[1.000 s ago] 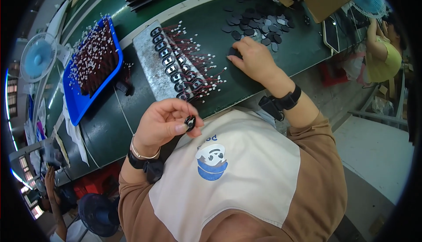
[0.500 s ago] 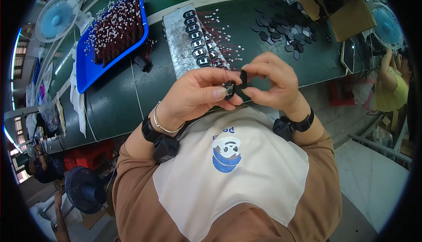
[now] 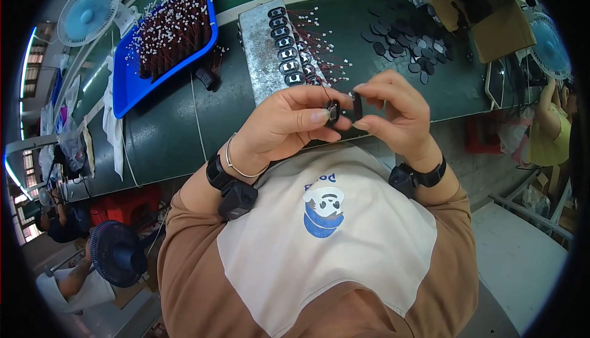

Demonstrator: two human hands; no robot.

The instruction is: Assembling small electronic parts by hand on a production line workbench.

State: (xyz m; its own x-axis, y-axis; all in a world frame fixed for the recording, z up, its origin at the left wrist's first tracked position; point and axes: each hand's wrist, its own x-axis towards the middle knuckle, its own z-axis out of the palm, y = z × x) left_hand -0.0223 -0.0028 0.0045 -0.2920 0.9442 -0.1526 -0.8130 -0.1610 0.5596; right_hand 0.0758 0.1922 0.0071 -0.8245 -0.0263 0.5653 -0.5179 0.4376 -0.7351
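Observation:
My left hand (image 3: 286, 120) is closed around a small black oval speaker-like part (image 3: 333, 112), pinched between thumb and fingers. A thin reddish wire runs up from that part. Facing it, my right hand (image 3: 402, 110) pinches a flat black oval piece (image 3: 357, 106) on edge by its two ends. A narrow gap separates the piece from the part. Just beyond my hands, a grey metal plate (image 3: 259, 49) carries rows of similar black oval parts (image 3: 284, 42), their red wires and white connectors trailing right. To the right lies a loose pile of flat black oval pieces (image 3: 423, 49).
At the left, a blue tray (image 3: 124, 99) is filled with wired parts (image 3: 169, 40). A black part (image 3: 207, 78) lies beside it on the green table (image 3: 166, 138). A cardboard box (image 3: 501, 34) stands far right, near a fan (image 3: 549, 46). Other people are at both sides.
The whole view has shifted slightly. The black oval piece in my right hand is a little farther from the part in my left. Both hands keep their holds.

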